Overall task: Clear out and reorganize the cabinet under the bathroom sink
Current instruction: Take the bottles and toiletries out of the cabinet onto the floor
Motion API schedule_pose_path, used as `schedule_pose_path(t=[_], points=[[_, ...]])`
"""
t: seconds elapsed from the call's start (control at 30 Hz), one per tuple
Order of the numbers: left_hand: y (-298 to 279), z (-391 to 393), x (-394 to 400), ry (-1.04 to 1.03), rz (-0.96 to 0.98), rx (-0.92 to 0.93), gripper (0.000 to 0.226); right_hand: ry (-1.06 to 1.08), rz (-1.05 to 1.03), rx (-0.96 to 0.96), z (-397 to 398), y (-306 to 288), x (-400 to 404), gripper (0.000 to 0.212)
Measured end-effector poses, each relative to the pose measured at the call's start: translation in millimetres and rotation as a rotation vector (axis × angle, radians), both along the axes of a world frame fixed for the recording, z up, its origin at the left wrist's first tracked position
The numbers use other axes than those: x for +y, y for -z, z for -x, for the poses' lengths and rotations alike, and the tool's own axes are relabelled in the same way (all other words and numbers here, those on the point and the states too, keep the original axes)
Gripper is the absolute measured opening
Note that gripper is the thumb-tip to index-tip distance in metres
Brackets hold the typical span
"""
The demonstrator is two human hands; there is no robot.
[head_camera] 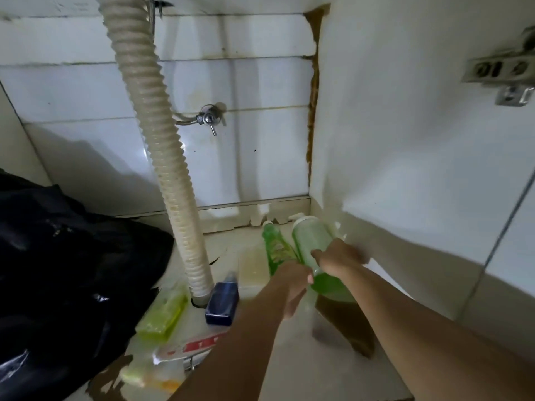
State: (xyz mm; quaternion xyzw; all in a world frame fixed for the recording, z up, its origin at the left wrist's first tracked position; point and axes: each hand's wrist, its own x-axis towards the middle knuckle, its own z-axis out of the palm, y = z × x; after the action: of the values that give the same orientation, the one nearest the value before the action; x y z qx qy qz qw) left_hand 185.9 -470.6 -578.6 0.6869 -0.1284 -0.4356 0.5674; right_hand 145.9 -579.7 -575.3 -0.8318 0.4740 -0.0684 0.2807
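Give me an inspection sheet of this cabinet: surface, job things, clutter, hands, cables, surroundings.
Surface: cabinet floor stained, brown patches.
Job's things: two green bottles, a large bottle and a slim bottle, at back right; blue bottle lying by the drain hose.
Clutter: black bag left; yellow-green bottle lying down.
Hands: right hand grips large bottle; left hand beside slim bottle, grip unclear.
Cables: nothing seen.
Surroundings: tiled wall, water valve, door hinge.

Dim cabinet, glare on back tiles, motion-blurred hands, bowed edges
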Motion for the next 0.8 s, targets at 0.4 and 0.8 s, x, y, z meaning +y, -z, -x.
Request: schedule_pose_path(t=[0.4,0.8], points=[[10,-2,-17,-0.006,-0.05,-0.017,0.026,0.122,-0.451,-0.053,-15,22,-23,0.091],[-26,6,17,-0.093,0.226,-0.117,0.024,0.287,-0.64,-0.551,3,-8,0,0.094]])
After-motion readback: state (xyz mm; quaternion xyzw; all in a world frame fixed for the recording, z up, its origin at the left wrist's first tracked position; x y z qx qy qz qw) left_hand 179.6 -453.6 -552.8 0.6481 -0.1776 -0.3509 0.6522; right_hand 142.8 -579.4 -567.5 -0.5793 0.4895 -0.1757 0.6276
